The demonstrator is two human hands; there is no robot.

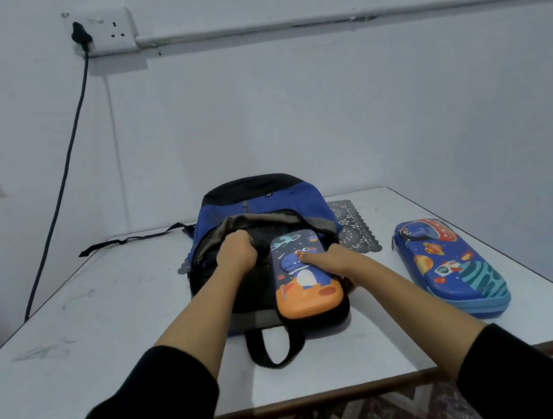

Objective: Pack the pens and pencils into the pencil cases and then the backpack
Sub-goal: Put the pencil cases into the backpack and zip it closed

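A blue and black backpack (260, 200) lies on the white table (108, 314) with its main opening facing me. My left hand (237, 251) grips the upper flap of the opening and holds it apart. My right hand (329, 260) holds a dinosaur pencil case (301, 277), blue at the top and orange at the bottom, thumb on its lid and fingers under its right side. The case's far end sits in the backpack's mouth. A second pencil case (450, 265), blue with planets and a rocket, lies zipped on the table to the right.
A dark lace-edged mat (357, 231) lies under and behind the backpack. A backpack strap (134, 240) trails left across the table. The carry handle (270, 348) loops toward me. A wall socket (103, 31) with a hanging cable is at the upper left.
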